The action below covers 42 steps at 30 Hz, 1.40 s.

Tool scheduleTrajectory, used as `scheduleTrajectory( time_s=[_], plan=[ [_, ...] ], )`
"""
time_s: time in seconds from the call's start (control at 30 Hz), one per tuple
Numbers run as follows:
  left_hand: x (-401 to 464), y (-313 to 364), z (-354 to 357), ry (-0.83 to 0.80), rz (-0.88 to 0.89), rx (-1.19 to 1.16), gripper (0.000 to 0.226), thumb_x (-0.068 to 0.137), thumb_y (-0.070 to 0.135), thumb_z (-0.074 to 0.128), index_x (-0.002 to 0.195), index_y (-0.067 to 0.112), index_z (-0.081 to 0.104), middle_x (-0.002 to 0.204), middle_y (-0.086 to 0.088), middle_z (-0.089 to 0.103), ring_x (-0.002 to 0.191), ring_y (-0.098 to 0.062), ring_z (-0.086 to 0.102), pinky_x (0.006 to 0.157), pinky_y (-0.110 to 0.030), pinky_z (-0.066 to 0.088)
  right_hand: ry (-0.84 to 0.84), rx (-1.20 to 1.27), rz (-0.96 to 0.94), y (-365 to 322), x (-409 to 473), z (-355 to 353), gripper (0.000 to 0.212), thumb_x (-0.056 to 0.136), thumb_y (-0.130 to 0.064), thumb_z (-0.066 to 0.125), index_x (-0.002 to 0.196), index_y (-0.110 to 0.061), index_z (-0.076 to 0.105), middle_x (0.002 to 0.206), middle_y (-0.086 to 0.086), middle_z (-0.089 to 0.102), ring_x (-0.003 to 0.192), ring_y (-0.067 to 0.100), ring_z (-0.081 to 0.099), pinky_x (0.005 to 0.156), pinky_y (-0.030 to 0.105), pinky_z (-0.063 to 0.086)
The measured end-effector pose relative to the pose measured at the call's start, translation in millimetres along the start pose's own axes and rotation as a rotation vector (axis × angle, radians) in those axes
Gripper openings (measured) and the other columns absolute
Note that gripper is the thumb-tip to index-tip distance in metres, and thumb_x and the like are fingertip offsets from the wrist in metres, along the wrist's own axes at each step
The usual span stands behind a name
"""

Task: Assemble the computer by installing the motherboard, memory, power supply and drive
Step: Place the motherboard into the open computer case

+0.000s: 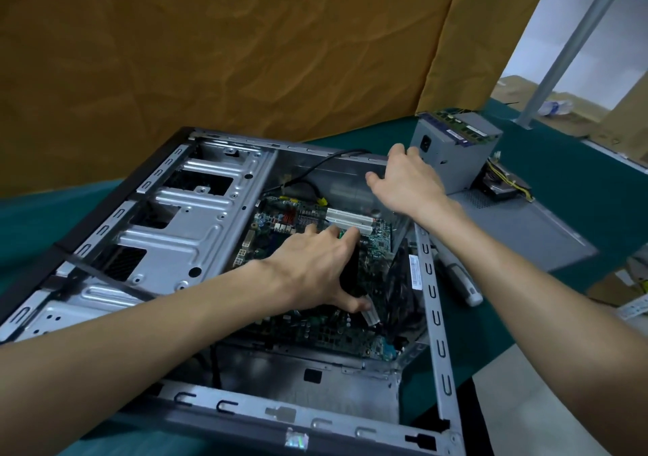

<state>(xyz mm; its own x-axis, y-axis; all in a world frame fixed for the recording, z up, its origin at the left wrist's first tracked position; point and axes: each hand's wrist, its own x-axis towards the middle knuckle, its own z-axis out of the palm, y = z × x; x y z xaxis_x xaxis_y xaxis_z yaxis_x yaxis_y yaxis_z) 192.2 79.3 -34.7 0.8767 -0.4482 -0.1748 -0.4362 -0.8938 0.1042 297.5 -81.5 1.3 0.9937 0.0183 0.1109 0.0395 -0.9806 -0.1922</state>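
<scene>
Case: lies open at centre frame, giving access.
Left hand: fingers spread, pressing the motherboard down inside to seat it.
Right hand: relaxed-open, steadying the far wall.
Power supply: upper right, waiting, memory sticks on top.

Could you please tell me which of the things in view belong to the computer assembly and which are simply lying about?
Part of the job: case, motherboard, power supply, memory sticks, screwdriver, side panel.

Lying about: brown backdrop, metal pole, cardboard.
</scene>
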Motion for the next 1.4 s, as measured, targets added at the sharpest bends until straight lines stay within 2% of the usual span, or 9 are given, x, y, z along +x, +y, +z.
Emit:
scheduleTrajectory(
  time_s=[0.13,0.27,0.4,0.47,0.57,0.67,0.8,1.07,1.4],
  plan=[
    [4,-7,-5,-0.092,0.006,-0.067,0.080,0.068,0.079,0.072,0.111,0.023,0.033,0.113,-0.005,0.052,0.107,-0.032,0.051,0.085,-0.043,0.046,-0.015,-0.013,-0.010,-1,-2,-1,0.054,0.102,-0.047,0.052,0.135,-0.005,0.042,0.137,0.020,0.046,0.116,0.042,0.057,0.081,0.043,0.043],
    [2,-12,-4,-0.129,0.023,-0.106,0.095,0.066,0.082,0.071,0.132,0.022,0.036,0.125,-0.004,0.051,0.115,-0.031,0.048,0.094,-0.045,0.048,0.077,-0.073,-0.110,-1,-12,-5,0.048,0.101,-0.039,0.056,0.134,-0.006,0.048,0.134,0.020,0.049,0.125,0.040,0.048,0.104,0.048,0.039],
    [8,-27,-15,-0.201,0.063,-0.176,0.107,0.064,0.067,0.085,0.147,0.023,0.034,0.134,0.000,0.049,0.117,-0.019,0.052,0.097,-0.032,0.048,0.270,0.025,-0.479,-8,-20,-14,0.014,0.100,-0.025,0.056,0.107,-0.013,0.060,0.105,0.005,0.058,0.097,0.024,0.056,0.086,0.039,0.047],
    [6,-34,-15,-0.221,0.089,-0.155,0.112,0.064,0.056,0.090,0.152,0.025,0.028,0.138,0.002,0.046,0.123,-0.019,0.049,0.101,-0.030,0.046,0.015,0.056,-0.538,-13,-26,-18,0.014,0.101,-0.029,0.054,0.100,-0.019,0.064,0.092,-0.002,0.066,0.081,0.018,0.062,0.073,0.037,0.053],
    [5,-39,-10,-0.248,0.079,-0.102,0.110,0.066,0.044,0.092,0.151,0.026,0.025,0.136,0.000,0.041,0.126,-0.024,0.046,0.105,-0.043,0.046,-0.398,-0.261,-0.518,-20,-31,-16,0.016,0.095,-0.033,0.057,0.094,-0.026,0.072,0.087,-0.005,0.071,0.077,0.018,0.066,0.072,0.036,0.055],
    [8,-39,-10,-0.229,0.080,-0.134,0.095,0.065,0.041,0.093,0.138,0.021,0.036,0.130,0.000,0.046,0.120,-0.024,0.053,0.099,-0.042,0.050,-0.587,-0.392,-0.493,-24,-27,-19,0.014,0.087,-0.038,0.068,0.089,-0.025,0.075,0.084,-0.007,0.073,0.081,0.015,0.067,0.070,0.032,0.054],
    [8,-41,-12,-0.180,0.099,-0.154,0.094,0.059,0.043,0.096,0.133,0.021,0.042,0.130,0.001,0.053,0.115,-0.022,0.056,0.097,-0.041,0.051,-0.733,-0.357,-0.462,-26,-19,-24,0.025,0.085,-0.044,0.077,0.081,-0.019,0.076,0.075,-0.008,0.074,0.055,0.002,0.055,0.053,0.024,0.039],
    [4,-31,-15,-0.057,0.084,-0.221,0.093,0.056,0.040,0.099,0.131,0.019,0.048,0.126,0.000,0.061,0.114,-0.020,0.059,0.095,-0.035,0.052,-0.365,-0.168,-0.414,-20,-18,-9,0.014,0.089,-0.045,0.068,0.084,-0.032,0.068,0.079,-0.019,0.063,0.085,0.017,0.064,0.073,0.032,0.041],
    [4,-30,-9,-0.072,0.079,-0.239,0.088,0.055,0.038,0.099,0.128,0.019,0.053,0.124,0.000,0.060,0.111,-0.020,0.058,0.092,-0.031,0.052,-0.124,0.030,-0.346,-18,-16,-1,0.009,0.091,-0.031,0.061,0.083,-0.029,0.067,0.077,-0.009,0.068,0.077,0.021,0.066,0.067,0.035,0.052]
  ],
)
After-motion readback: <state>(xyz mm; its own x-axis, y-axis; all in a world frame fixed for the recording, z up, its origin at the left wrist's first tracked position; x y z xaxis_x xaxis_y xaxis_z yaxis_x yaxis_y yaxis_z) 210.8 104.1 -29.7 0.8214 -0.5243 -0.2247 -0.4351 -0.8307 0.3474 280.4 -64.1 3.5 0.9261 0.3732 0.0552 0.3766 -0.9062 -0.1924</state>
